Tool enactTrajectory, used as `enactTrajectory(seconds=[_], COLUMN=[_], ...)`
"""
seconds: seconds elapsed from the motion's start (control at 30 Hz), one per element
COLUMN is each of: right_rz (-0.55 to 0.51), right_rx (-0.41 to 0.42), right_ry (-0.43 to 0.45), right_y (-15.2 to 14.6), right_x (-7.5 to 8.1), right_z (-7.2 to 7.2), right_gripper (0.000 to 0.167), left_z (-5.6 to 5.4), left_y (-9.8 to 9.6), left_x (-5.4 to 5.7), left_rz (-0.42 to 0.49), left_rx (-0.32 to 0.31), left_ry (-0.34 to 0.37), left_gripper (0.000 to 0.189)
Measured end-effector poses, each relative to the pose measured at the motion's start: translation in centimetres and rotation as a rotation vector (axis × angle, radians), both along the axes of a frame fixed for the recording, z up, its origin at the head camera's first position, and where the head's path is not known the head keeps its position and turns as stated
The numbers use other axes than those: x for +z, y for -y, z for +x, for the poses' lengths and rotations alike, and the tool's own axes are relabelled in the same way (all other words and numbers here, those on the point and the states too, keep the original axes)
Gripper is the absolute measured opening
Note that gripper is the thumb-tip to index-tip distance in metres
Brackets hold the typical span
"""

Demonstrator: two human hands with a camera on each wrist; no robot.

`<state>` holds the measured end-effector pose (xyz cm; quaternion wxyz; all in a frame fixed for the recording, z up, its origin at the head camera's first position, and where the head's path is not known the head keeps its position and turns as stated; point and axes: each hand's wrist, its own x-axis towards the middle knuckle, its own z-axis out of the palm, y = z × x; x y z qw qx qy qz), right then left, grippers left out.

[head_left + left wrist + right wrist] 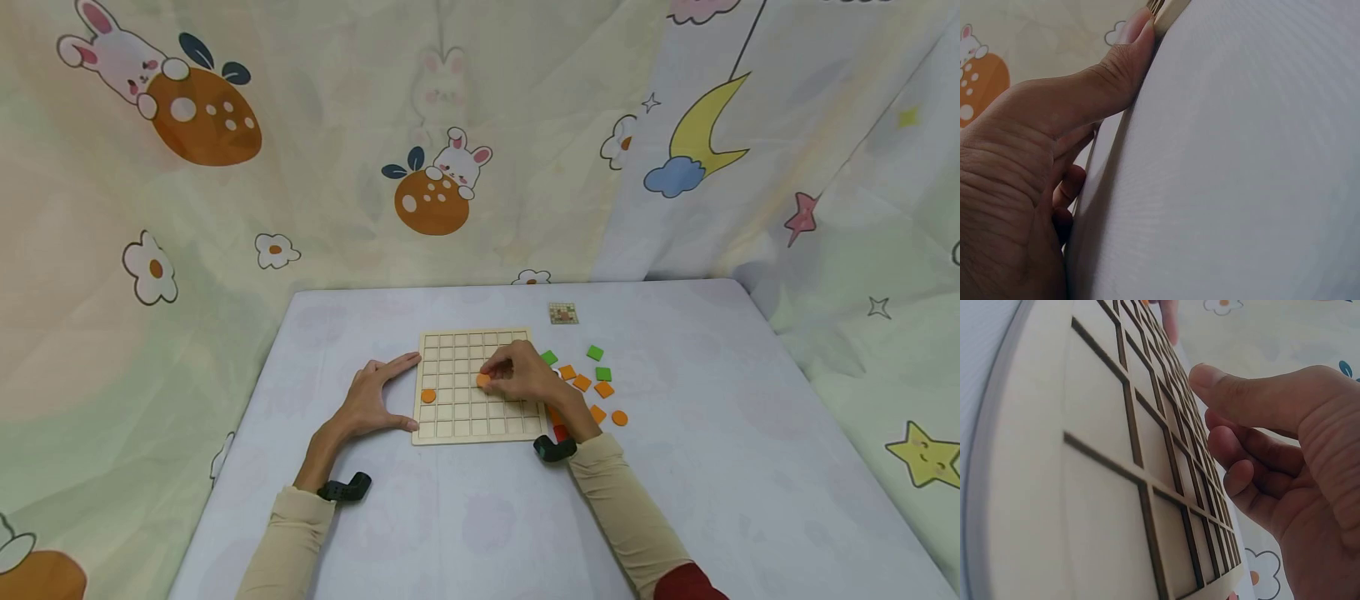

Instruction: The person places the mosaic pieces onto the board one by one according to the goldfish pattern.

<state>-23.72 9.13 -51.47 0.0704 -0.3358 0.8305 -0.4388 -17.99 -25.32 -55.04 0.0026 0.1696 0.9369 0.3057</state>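
A pale wooden grid board (pixel 451 364) lies flat on the table. One orange round piece (pixel 428 396) sits in a cell near its left side. My left hand (pixel 369 400) is spread at the board's left edge, the thumb at the near corner and a fingertip farther up. The left wrist view has that thumb (pixel 1100 87) against the board's edge. Over the middle of the board, my right hand (pixel 523 372) pinches another orange round piece (pixel 483 380) by its edge. From the right wrist, the fingers (pixel 1244 394) hide that piece.
Right of the board lie several orange square pieces (pixel 604 389), green squares (pixel 595 352), a loose orange disc (pixel 619 418) and a red piece (pixel 560 433) partly under the right wrist. A small patterned card (pixel 563 313) is behind the board. Printed cloth (pixel 330 183) hangs around the white table (pixel 697 375).
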Motion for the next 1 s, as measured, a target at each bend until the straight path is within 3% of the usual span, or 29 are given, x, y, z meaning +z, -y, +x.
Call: enactTrajectory(seconds=[1.0], right_rz=[0.026], right_rx=[-0.022], right_ry=[0.0], right_y=[1.8], right_x=[-0.1], right_z=[-0.4], right_gripper=[0.02], left_z=[0.0], left_y=[0.0], left_x=[-0.2], left_rz=[-0.008], left_rx=[0.001], left_ry=[0.001], left_gripper=[0.126])
